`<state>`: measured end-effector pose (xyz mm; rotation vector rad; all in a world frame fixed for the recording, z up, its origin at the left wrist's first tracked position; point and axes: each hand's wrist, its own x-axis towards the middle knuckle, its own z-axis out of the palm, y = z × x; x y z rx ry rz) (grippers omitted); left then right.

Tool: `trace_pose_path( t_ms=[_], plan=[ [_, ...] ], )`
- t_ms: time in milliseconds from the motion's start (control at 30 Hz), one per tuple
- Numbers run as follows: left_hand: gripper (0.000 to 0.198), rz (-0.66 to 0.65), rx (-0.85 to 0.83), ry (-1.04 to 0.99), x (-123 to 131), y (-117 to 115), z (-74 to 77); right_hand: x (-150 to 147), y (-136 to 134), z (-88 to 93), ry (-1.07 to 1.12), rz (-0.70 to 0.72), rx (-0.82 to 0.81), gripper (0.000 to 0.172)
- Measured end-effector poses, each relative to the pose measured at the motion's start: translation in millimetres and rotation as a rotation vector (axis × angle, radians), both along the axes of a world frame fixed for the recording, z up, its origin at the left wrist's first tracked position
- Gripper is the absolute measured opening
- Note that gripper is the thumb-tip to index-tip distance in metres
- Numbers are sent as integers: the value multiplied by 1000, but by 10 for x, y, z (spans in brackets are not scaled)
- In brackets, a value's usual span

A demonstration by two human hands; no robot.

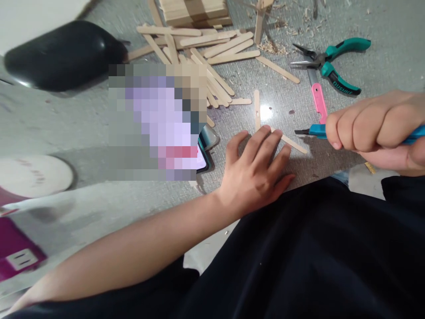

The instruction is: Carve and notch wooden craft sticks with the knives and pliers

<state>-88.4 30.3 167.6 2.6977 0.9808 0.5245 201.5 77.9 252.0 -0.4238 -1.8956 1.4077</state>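
Note:
My left hand [257,170] lies spread on the grey table, fingertips down at two wooden craft sticks. One stick [256,104] points away from the fingertips, and the other stick [294,144] slants out to the right from under the fingers. Whether the sticks touch is hidden by the fingers. At the right, my right hand [375,128] is wrapped round a blue craft knife [318,130], its dark blade pointing left, a little above the slanting stick's right end.
Green-handled pliers [320,60] and a pink-handled tool [319,99] lie beyond my right hand. Loose craft sticks [215,79] are piled farther back, near a bundle [195,13] and wood shavings [274,46]. A phone [202,161] and a black rounded object [66,55] are at the left.

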Motion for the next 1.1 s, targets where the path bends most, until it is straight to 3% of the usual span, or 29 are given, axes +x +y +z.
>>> trace_pose_path(
  t_ms=[100, 367, 667, 800, 900, 1100],
  plan=[
    [54, 1, -24, 5, 1, -3, 7, -80, -97, -84, 123, -165, -134, 58],
    [53, 4, 0, 24, 17, 1, 28, -113, -142, -112, 100, -106, -230, 60],
    [55, -7, 10, 20, 14, 2, 33, -165, -157, -320, 244, -47, -99, 50],
    [69, 11, -56, 2, 12, -10, 5, -167, -150, -368, 305, 14, 9, 50],
    [77, 21, -89, -13, 9, -13, -15, -122, -129, -367, 230, 121, 61, 46],
    [75, 1, -27, 17, 2, 8, 5, -96, -131, -353, 240, 108, -1, 50]
  ],
)
